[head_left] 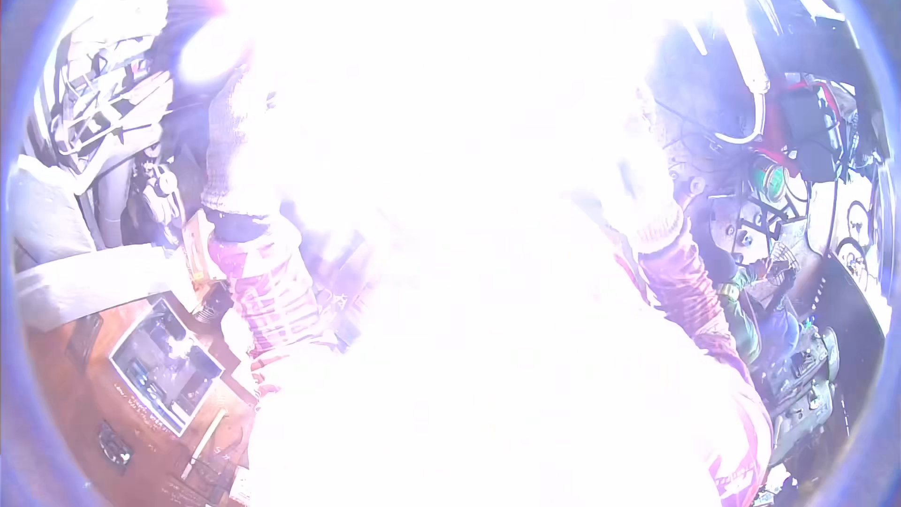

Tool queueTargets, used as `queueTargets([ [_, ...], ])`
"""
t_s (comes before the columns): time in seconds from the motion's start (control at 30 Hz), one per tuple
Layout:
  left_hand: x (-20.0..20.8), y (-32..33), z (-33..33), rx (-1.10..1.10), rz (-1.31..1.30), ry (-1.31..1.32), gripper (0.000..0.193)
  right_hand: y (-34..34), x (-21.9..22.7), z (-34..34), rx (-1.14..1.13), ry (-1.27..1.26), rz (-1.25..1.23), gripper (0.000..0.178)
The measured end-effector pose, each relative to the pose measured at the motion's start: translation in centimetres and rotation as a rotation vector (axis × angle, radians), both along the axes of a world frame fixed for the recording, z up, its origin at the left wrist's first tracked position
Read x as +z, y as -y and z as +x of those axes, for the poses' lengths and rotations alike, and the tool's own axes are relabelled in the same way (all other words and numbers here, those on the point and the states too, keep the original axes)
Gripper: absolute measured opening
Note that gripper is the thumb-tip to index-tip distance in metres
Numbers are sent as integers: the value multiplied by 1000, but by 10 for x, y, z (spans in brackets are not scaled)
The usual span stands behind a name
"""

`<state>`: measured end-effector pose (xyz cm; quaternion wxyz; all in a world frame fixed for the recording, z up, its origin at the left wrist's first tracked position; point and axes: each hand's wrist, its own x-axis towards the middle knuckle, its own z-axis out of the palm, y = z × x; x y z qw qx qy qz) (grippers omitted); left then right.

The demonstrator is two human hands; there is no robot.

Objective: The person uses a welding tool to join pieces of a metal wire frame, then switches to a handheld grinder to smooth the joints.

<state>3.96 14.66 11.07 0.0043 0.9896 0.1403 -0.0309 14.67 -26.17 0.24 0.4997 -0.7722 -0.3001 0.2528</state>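
A blinding white glare fills the whole middle of the head view and hides whatever is worked on there. At its left edge my left hand (235, 145) wears a pale knitted work glove, with a pinkish sleeve (272, 296) below the cuff. Opposite, at the right edge of the glare, is my right hand (648, 202), also in a pale glove above a reddish-pink sleeve (690, 291). Both hands point up into the brightness. Their fingers are washed out, so I cannot make out what either holds or touches.
Lower left, a brown surface (80, 394) bears a dark-toned printed picture (169, 366) and a thin pale stick (205, 443). Above it lies a broad white strip (103, 282). Tangled metal pieces (103, 113) crowd the upper left. On the right are a pale hook (758, 113) and a round green object (771, 180).
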Motion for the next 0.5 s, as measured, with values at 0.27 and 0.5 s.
queueTargets([
  [0.27,-1,-3,-2,244,-392,36,66,6,-4,0,-70,-126,53,66],
  [0.5,16,18,10,265,-467,-6,65,12,-14,-9,-128,-24,67,72],
])
